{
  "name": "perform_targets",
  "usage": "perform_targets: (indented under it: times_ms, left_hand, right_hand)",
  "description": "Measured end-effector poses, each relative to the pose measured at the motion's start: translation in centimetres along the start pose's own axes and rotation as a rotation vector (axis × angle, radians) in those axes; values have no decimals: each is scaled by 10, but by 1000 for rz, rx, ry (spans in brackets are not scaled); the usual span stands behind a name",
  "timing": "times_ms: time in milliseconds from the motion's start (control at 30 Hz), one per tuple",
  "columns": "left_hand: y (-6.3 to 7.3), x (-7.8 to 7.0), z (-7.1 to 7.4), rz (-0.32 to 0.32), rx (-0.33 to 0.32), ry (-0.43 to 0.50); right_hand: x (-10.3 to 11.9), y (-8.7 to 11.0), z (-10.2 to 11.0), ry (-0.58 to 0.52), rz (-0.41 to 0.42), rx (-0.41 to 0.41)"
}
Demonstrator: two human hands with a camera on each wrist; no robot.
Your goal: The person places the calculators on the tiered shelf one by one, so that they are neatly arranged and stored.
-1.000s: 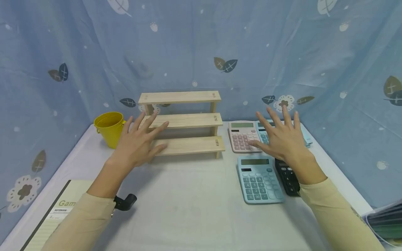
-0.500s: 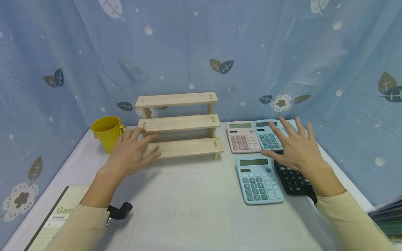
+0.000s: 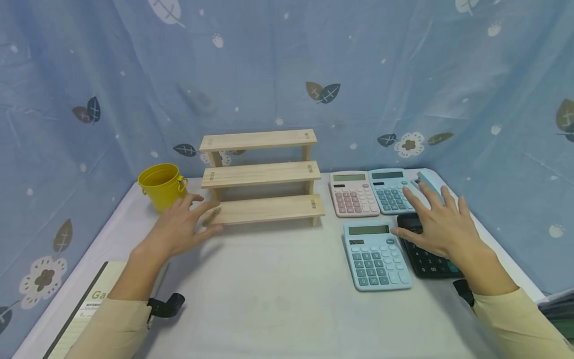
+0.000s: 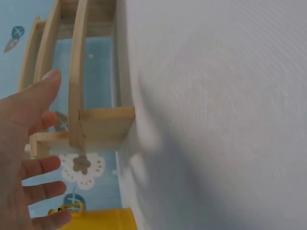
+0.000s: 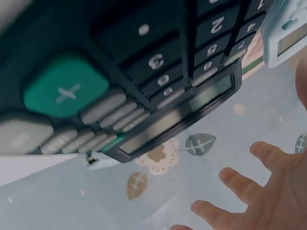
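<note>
Centre-left, the left hand (image 3: 175, 229), fingers loose, hovers by the shelf (image 3: 269, 210); a nudge could topple the bucket (image 3: 162, 188). At right, the splayed right hand (image 3: 446, 228) overhangs a black calculator (image 3: 426, 263).

White table (image 3: 269, 304): three-tier wooden stand (image 3: 262, 173), yellow bucket (image 3: 162, 192), notebook (image 3: 85, 308), pink calculator (image 3: 353, 195), two blue calculators (image 3: 378, 260), black calculator (image 3: 426, 262).

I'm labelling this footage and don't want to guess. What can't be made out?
Notebook: head view; the left arm hides its title after "Ga".
Black calculator: any reading on its display; the right hand covers part in the head view, blur in the right wrist view.
Bucket: head view; its near wall hides the inside bottom.
Dark item: head view; cut off by the right edge.
</note>
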State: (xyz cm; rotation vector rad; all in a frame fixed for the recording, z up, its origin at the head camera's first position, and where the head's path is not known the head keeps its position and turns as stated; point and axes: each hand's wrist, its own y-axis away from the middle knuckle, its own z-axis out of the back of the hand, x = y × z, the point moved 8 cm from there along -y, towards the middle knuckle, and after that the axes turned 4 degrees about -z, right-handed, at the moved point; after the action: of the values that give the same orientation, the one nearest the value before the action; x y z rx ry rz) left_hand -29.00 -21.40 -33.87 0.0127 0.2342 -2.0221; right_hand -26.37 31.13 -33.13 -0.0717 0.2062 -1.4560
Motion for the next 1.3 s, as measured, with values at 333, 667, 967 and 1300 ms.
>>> perform_targets:
  times_ms: [333,667,967,1300]
  left_hand:
    - [13,16,-9,93,104,112]
    - [12,19,-23,106,153,195]
    - [-1,20,-23,59,126,290]
    - [-8,20,-37,15,129,491]
  right_hand:
    - [3,7,-18,-102,-22,157]
    - [-15,26,-40,-184,-107,293]
    - [-25,31,-45,-209,-135,338]
    - [-21,34,-46,-272,-83,352]
